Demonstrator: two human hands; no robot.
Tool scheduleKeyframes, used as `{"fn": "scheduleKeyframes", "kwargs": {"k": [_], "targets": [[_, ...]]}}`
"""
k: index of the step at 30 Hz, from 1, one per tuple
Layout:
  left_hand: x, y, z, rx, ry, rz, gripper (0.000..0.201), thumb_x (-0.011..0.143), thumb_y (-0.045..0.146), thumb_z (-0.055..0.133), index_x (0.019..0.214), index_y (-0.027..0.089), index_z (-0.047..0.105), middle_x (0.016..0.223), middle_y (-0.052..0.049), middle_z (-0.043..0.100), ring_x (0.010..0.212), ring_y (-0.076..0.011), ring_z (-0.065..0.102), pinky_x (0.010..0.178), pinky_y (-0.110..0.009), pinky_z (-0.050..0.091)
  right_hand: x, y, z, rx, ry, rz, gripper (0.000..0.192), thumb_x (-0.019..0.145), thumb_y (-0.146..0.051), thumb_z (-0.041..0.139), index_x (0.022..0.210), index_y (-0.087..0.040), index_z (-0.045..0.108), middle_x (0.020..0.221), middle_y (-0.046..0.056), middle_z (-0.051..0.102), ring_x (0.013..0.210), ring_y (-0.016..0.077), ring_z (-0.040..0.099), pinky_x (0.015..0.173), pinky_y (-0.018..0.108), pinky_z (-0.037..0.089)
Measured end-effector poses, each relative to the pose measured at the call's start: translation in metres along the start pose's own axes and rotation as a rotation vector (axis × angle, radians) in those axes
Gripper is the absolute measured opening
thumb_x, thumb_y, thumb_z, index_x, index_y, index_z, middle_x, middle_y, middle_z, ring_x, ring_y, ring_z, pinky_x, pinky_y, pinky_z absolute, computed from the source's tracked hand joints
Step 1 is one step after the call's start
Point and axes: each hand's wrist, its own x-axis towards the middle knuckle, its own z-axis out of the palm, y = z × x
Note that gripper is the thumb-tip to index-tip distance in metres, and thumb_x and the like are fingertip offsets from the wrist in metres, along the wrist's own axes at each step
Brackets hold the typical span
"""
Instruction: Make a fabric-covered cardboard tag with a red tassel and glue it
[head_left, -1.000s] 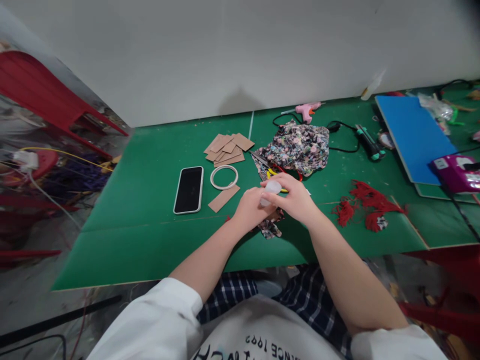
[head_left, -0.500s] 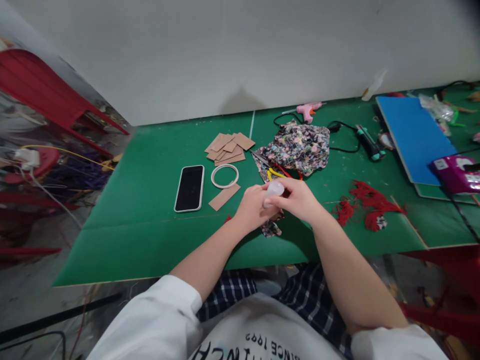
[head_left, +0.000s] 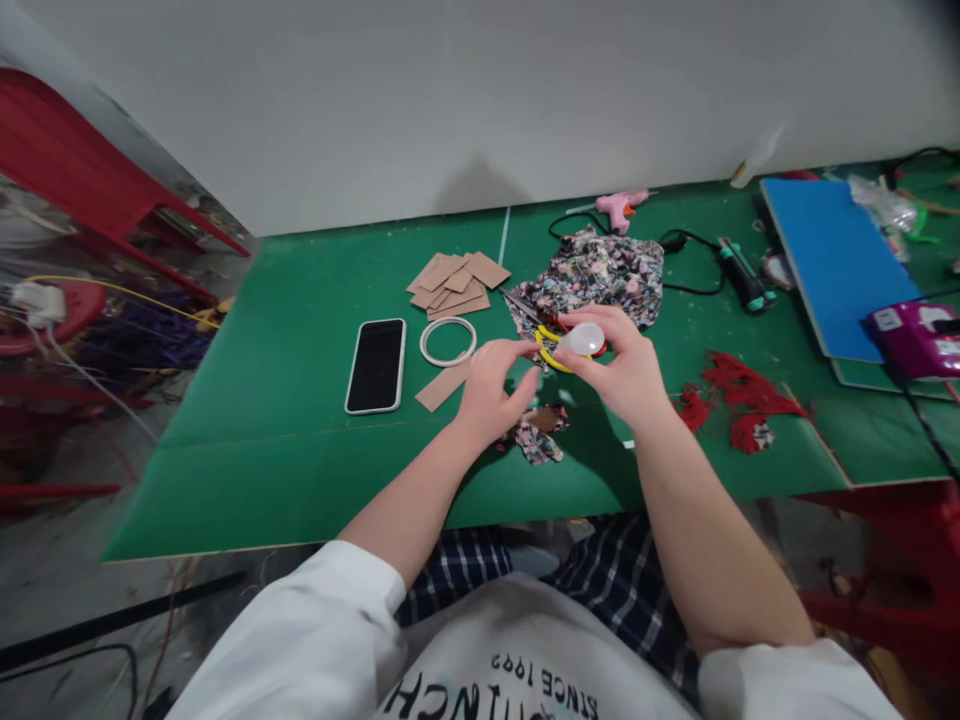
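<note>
My right hand (head_left: pixel 628 365) is wrapped round a small translucent white bottle (head_left: pixel 583 339), tilted above the scissors. To its left, my left hand (head_left: pixel 491 388) is held with thumb and fingers apart and nothing visible between them. Below the hands lies a small bunched strip of floral fabric (head_left: pixel 537 440), which my left hand partly covers. The scissors (head_left: pixel 551 350) have yellow and red handles, partly hidden by the bottle and right hand. They rest at the edge of a larger dark floral cloth (head_left: pixel 600 275).
Cardboard pieces (head_left: pixel 457 284), a white ring (head_left: pixel 427 345) and a phone (head_left: pixel 376 366) lie to the left. At the back is a pink glue gun (head_left: pixel 621 208). Red tassels (head_left: pixel 742 395), a green-black tool (head_left: pixel 744 277) and a blue board (head_left: pixel 832 260) lie to the right.
My hands have separated. The bottle, earlier between both hands, has moved right and up in my right hand. My left hand has come off it, uncovering more of the fabric strip.
</note>
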Motion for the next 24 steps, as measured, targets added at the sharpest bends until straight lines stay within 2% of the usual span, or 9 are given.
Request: {"fn": "scheduleKeyframes", "kwargs": {"k": [5, 7, 10, 13, 15, 16, 18, 20, 24], "targets": [[0.003, -0.008, -0.006, 0.112, 0.198, -0.102, 0.019, 0.086, 0.023, 0.043, 0.099, 0.016, 0.056, 0.097, -0.006, 0.062, 0.095, -0.0166, 0.055, 0.088, -0.031, 0.042, -0.001, 0.004, -0.002, 0.019, 0.055, 0.011, 0.026, 0.070, -0.037, 0.068, 0.091, -0.022, 0.067, 0.103, 0.005, 0.064, 0.104, 0.0217, 0.055, 0.094, 0.040, 0.040], [0.007, -0.018, -0.019, 0.238, 0.221, -0.164, 0.020, 0.085, 0.021, 0.044, 0.101, 0.015, 0.055, 0.100, -0.007, 0.061, 0.098, -0.0173, 0.053, 0.091, -0.031, 0.040, -0.001, 0.005, -0.002, 0.043, 0.078, 0.031, 0.025, 0.071, -0.038, 0.067, 0.090, -0.022, 0.067, 0.100, 0.005, 0.065, 0.102, 0.0215, 0.056, 0.093, 0.040, 0.041], [0.015, -0.045, -0.055, 0.505, 0.230, -0.336, 0.030, 0.083, 0.024, 0.048, 0.111, 0.016, 0.052, 0.112, -0.010, 0.056, 0.109, -0.0224, 0.049, 0.096, -0.038, 0.037, -0.001, 0.006, -0.002, 0.075, 0.087, 0.092, 0.024, 0.073, -0.040, 0.064, 0.088, -0.021, 0.066, 0.097, 0.005, 0.066, 0.095, 0.0206, 0.059, 0.087, 0.039, 0.044], [0.021, -0.078, -0.089, 0.733, 0.130, -0.671, 0.047, 0.078, 0.034, 0.052, 0.122, 0.018, 0.047, 0.133, -0.018, 0.039, 0.122, -0.0363, 0.037, 0.094, -0.051, 0.037, -0.001, 0.004, -0.003, 0.084, 0.075, 0.134, 0.026, 0.072, -0.041, 0.065, 0.088, -0.021, 0.066, 0.091, 0.004, 0.066, 0.088, 0.0198, 0.059, 0.082, 0.037, 0.045], [0.023, -0.095, -0.100, 0.767, -0.036, -0.836, 0.056, 0.076, 0.040, 0.053, 0.127, 0.018, 0.043, 0.130, -0.022, 0.041, 0.117, -0.0407, 0.041, 0.090, -0.055, 0.038, -0.001, 0.003, -0.005, 0.107, 0.048, 0.159, 0.026, 0.071, -0.042, 0.065, 0.084, -0.020, 0.066, 0.085, 0.004, 0.066, 0.083, 0.0191, 0.060, 0.078, 0.035, 0.045], [0.023, -0.101, -0.102, 0.785, -0.095, -0.872, 0.060, 0.076, 0.043, 0.052, 0.128, 0.016, 0.042, 0.127, -0.023, 0.043, 0.115, -0.0420, 0.043, 0.088, -0.055, 0.039, -0.001, 0.002, -0.005, 0.113, 0.038, 0.168, 0.026, 0.071, -0.042, 0.065, 0.083, -0.019, 0.066, 0.083, 0.004, 0.066, 0.082, 0.0189, 0.059, 0.076, 0.034, 0.045], [0.023, -0.108, -0.100, 0.831, -0.140, -0.875, 0.062, 0.076, 0.044, 0.049, 0.130, 0.014, 0.040, 0.121, -0.025, 0.047, 0.110, -0.0423, 0.047, 0.085, -0.054, 0.040, 0.000, 0.001, -0.007, 0.113, 0.025, 0.170, 0.026, 0.070, -0.042, 0.066, 0.081, -0.018, 0.067, 0.082, 0.004, 0.066, 0.080, 0.0187, 0.059, 0.075, 0.033, 0.045], [0.021, -0.109, -0.096, 0.874, -0.128, -0.836, 0.062, 0.077, 0.044, 0.047, 0.130, 0.012, 0.039, 0.117, -0.025, 0.050, 0.109, -0.0416, 0.048, 0.084, -0.052, 0.041, 0.000, 0.001, -0.008, 0.107, 0.010, 0.166, 0.026, 0.070, -0.042, 0.066, 0.081, -0.018, 0.067, 0.081, 0.004, 0.066, 0.080, 0.0188, 0.059, 0.074, 0.033, 0.044], [0.021, -0.109, -0.094, 0.883, -0.132, -0.792, 0.062, 0.075, 0.042, 0.049, 0.130, 0.014, 0.040, 0.124, -0.025, 0.045, 0.108, -0.0414, 0.048, 0.083, -0.052, 0.042, 0.000, 0.002, -0.008, 0.108, -0.015, 0.175, 0.029, 0.069, -0.045, 0.065, 0.080, -0.018, 0.067, 0.081, 0.004, 0.066, 0.080, 0.0194, 0.059, 0.072, 0.032, 0.044]]}}
